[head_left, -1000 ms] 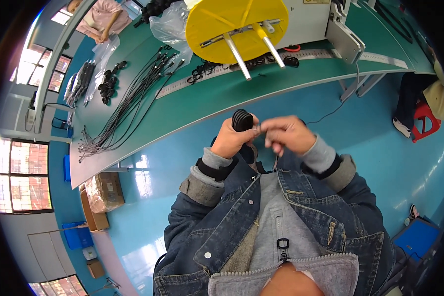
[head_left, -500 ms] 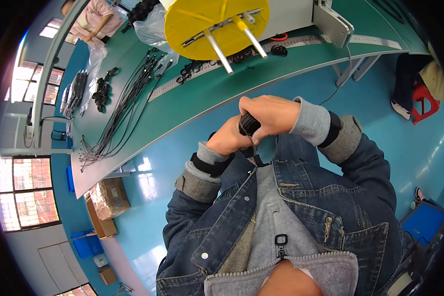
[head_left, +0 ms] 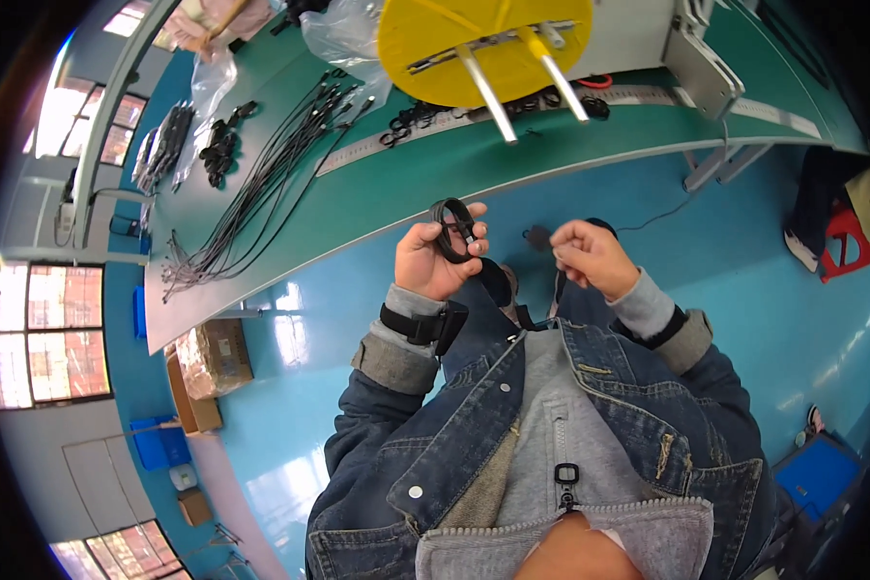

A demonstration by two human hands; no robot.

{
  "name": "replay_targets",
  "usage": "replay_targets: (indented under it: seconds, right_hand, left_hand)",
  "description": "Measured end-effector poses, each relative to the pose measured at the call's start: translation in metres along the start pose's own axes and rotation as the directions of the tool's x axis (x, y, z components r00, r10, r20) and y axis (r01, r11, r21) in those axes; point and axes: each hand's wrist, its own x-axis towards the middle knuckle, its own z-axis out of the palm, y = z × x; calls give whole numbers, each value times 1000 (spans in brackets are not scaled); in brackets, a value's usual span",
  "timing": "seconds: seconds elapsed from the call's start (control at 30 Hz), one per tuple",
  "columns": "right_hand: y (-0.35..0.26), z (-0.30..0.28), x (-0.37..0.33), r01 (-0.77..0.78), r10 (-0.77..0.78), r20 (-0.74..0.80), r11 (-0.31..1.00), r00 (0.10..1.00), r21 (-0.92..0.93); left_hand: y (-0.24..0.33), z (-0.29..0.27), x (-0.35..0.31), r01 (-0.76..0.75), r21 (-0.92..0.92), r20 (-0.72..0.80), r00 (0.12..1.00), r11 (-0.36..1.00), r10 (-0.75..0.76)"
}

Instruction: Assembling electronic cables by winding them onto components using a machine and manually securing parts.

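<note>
A black cable [head_left: 444, 215], wound into a small oval coil, sits in my left hand [head_left: 433, 266] above the floor in front of the table edge. My left thumb and fingers grip the coil from below and from its sides. To the right, apart from the coil, my right hand [head_left: 597, 259] has its fingers curled together in a pinch. Just left of those fingertips shows a small dark blurred thing [head_left: 537, 237]; I cannot tell whether the fingers hold it.
Beyond my hands, a green table [head_left: 348, 208] carries a bundle of grey-black cables [head_left: 261, 184], black coiled cables [head_left: 220, 153], a steel ruler [head_left: 343, 159] and small black loops [head_left: 420, 121]. A yellow disc [head_left: 474, 82] with metal rods overhangs the table edge. Another person stands at far left.
My hands were together around the black coil; they have moved apart. The coil stays in my left hand, and my right hand has moved right and slightly down. The view has shifted a little.
</note>
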Motion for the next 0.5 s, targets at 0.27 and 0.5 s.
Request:
replay_targets:
  seconds: [0.27, 0.5]
  right_hand:
    - [51, -21, -13, -175, 174, -25, 983, 984, -55]
    - [45, -11, -4, -246, 246, -12, 968, 969, -41]
  left_hand:
    - [89, -29, -14, -166, 118, -307, 931, 979, 195]
    - [311, -56, -31, 443, 834, -104, 710, -328, 696]
